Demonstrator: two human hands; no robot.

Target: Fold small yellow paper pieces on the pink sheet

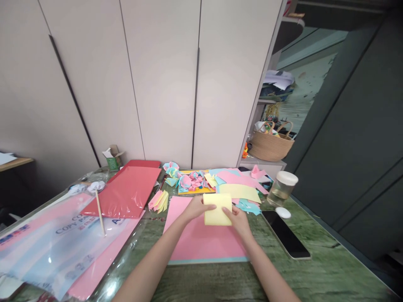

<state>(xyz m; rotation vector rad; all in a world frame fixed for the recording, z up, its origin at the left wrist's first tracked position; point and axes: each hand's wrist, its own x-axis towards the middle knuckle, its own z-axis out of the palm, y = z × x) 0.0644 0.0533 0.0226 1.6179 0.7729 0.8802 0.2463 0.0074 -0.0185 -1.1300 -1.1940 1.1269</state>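
Note:
A piece of yellow paper (218,214), folded or rolled over at its top, is held up between both hands. My left hand (199,208) pinches its left edge, the thumb lying across the front. On the right edge, my right hand (236,218) grips it with the thumb on the face; the other fingers are partly hidden behind. Beneath the hands lies a stack of pink paper (204,245) with a blue sheet showing at its near edge. Just beyond are yellow paper strips (241,192) and pink strips (241,178).
Crumpled paper flowers (190,180) lie at the back, with folded strips (159,201) nearer. To the left are a red folder (132,188), a plastic copy-paper bag (63,239) and a wooden stick (100,212). At right stand a jar (282,188), a white lid (283,212) and a phone (286,235).

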